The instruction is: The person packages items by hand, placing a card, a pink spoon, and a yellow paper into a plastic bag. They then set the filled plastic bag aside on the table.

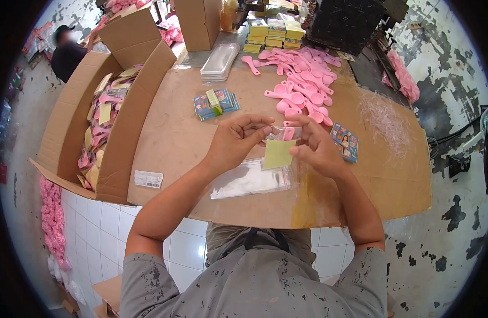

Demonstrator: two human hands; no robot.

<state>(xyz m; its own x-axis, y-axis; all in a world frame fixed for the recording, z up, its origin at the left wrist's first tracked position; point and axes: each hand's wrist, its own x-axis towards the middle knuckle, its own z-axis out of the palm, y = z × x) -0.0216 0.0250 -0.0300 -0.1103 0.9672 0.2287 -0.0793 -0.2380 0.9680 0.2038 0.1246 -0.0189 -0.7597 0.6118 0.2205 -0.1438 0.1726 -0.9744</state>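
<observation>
We have both hands at the near middle of the table, working one clear bag [276, 130] with a pink spoon [289, 134] and a yellow-green card [279, 154]. Left hand [238, 142]: thumb and index pinched on the bag's upper left edge. Right hand [319, 147]: thumb on the card's right edge, fingers curled round the bag's right side. We'd call the step bagging or closing up; can't tell if the bag is sealed. Next move, we judge, calls for keeping the card flat and the left pinch steady while the bag's mouth gets tidied. Spoon sits between the hands just beyond the card; the part showing runs roughly away from the body, so we read its long axis that way. Which end is which, we can't tell: the rest is hidden. Card is near square, slightly tilted, no clear long axis. Stacked bags [246, 182] lie beneath on the table, loose pink spoons [303, 87] heaped beyond.
</observation>
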